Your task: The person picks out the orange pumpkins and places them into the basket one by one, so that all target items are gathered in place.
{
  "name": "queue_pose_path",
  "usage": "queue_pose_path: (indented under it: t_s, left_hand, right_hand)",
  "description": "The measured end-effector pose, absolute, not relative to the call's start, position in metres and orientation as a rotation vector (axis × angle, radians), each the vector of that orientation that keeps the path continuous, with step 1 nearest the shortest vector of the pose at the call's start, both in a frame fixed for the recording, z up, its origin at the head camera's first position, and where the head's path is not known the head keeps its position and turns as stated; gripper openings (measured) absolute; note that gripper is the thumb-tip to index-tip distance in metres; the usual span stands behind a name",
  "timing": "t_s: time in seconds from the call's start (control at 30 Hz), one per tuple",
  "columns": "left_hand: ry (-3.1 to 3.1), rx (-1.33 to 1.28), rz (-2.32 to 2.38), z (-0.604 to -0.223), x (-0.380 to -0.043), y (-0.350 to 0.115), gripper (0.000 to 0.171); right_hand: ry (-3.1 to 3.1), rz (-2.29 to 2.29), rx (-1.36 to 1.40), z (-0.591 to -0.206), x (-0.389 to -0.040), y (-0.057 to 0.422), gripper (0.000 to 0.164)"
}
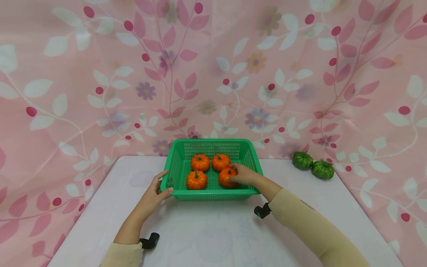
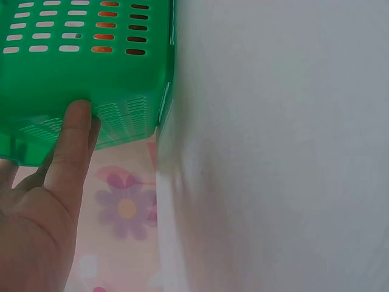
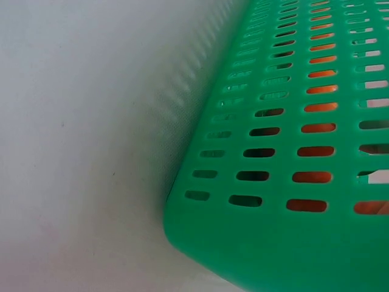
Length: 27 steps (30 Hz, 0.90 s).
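Note:
A green plastic basket (image 1: 213,193) with slotted walls stands on the table; inside are several small orange pumpkins. My right hand (image 1: 245,174) reaches over its right side and grips the front-right pumpkin (image 1: 225,177), thumb and fingers on either side. Three other pumpkins lie around it: one at the front left (image 1: 196,180), one at the back left (image 1: 200,163) and one at the back right (image 1: 221,162). My left hand (image 1: 151,198) holds the basket's front-left corner, its thumb on the front rim. In the right wrist view, the basket wall (image 3: 243,237) hides the right hand's grip.
Two green pumpkins (image 1: 302,160) (image 1: 323,170) lie at the table's back right. The white table (image 1: 207,230) ends at a pink floral cloth (image 1: 213,74) behind the basket. Black wrist cameras (image 1: 150,241) (image 1: 262,211) hang from both wrists.

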<state>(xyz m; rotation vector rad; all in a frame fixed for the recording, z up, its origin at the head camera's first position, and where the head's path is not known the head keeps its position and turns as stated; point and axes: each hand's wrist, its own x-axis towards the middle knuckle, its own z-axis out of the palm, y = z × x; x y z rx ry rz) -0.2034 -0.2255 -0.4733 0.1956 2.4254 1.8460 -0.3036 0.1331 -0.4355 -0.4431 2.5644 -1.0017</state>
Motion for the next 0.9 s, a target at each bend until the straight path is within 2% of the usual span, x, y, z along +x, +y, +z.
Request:
queue_pose_path:
  t_s: [0.9]
  left_hand:
    - [2.427,0.176,1.829,-0.4737,-0.2035,-0.2255,0.074]
  right_hand:
    - [2.584,-0.990,-0.467,-0.4393,-0.3052,0.1337,0.062]
